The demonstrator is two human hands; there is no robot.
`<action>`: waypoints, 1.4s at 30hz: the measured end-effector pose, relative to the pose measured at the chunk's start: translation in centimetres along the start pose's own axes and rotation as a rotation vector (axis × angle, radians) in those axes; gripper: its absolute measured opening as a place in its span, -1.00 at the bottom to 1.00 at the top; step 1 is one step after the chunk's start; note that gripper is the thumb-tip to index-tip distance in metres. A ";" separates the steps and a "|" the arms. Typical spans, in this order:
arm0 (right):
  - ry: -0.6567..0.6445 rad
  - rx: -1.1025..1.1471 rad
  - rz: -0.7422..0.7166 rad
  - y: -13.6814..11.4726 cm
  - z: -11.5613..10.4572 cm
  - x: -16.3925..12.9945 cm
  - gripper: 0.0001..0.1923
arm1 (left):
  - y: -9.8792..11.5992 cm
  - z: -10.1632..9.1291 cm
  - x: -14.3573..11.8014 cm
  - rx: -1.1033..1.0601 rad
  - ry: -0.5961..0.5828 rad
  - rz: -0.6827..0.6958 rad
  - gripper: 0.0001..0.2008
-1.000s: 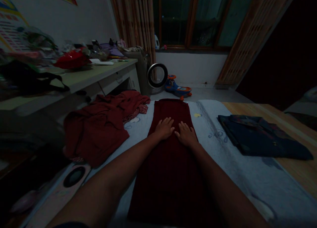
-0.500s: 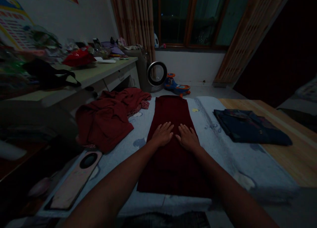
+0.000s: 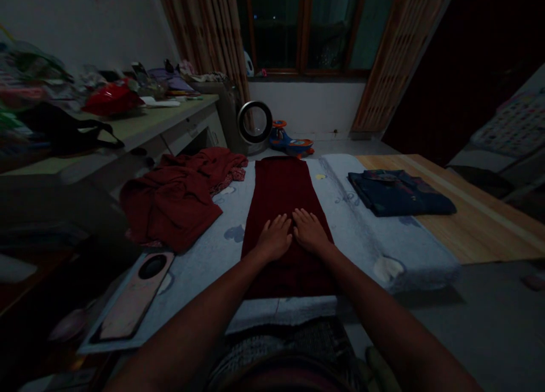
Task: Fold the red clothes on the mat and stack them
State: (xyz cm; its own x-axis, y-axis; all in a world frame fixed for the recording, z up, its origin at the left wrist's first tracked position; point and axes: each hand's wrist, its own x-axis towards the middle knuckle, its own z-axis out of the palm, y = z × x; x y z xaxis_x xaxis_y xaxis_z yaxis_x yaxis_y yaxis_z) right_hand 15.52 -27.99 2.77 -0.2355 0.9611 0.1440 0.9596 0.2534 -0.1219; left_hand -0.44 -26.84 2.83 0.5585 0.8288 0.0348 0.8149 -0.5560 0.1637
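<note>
A dark red garment (image 3: 283, 182), folded into a long flat panel, lies lengthwise in front of me on a light blue patterned blanket (image 3: 232, 256). My left hand (image 3: 276, 237) rests flat on it, fingers stretched out and pointing away. Close beside it, my right hand (image 3: 310, 231) also lies palm down on the cloth with its fingers extended. Neither hand grips the fabric. To the left sits a crumpled red garment (image 3: 170, 205). On the right, a folded dark blue garment (image 3: 395, 193) lies partly on the blanket and partly on bare wood.
A pink phone-shaped object (image 3: 134, 301) with a black round part lies at the blanket's near left. Bare wooden board (image 3: 481, 222) shows on the right. Along the left wall stands a cluttered desk (image 3: 170, 122). A blue and orange ride-on toy (image 3: 292, 141) stands on the floor beyond.
The camera view has shifted, with the surroundings appearing further left and slightly higher. My hands stay flat on the dark red garment and appear nearer its lower end and closer together.
</note>
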 end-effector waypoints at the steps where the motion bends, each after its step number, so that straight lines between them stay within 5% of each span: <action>1: -0.004 0.002 -0.001 -0.1 0.2 -0.1 -0.43 | 0.2 0.3 -0.5 0.006 0.001 -0.001 -0.45; 18: -0.004 0.023 0.084 1.9 0.1 -1.5 -0.39 | 0.4 0.7 -1.2 0.017 0.050 -0.027 -0.43; 22: -0.012 0.074 0.132 0.8 -1.1 -2.4 -0.43 | 0.4 0.9 -1.1 0.019 0.048 -0.030 -0.43; 29: -0.020 0.111 0.009 -1.7 -0.7 -5.2 -0.46 | 0.2 0.9 -1.2 0.018 0.060 -0.009 -0.44; 42: 0.052 0.180 0.047 -1.0 0.0 -5.3 -0.51 | 0.4 0.8 -1.4 0.001 0.087 -0.022 -0.46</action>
State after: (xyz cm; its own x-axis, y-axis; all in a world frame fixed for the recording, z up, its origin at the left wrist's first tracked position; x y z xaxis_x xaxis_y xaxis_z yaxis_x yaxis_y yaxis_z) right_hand 15.85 -33.33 2.11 -0.1785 0.9666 0.1841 0.9254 0.2285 -0.3023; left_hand -0.74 -28.26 2.05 0.5252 0.8430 0.1164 0.8268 -0.5379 0.1647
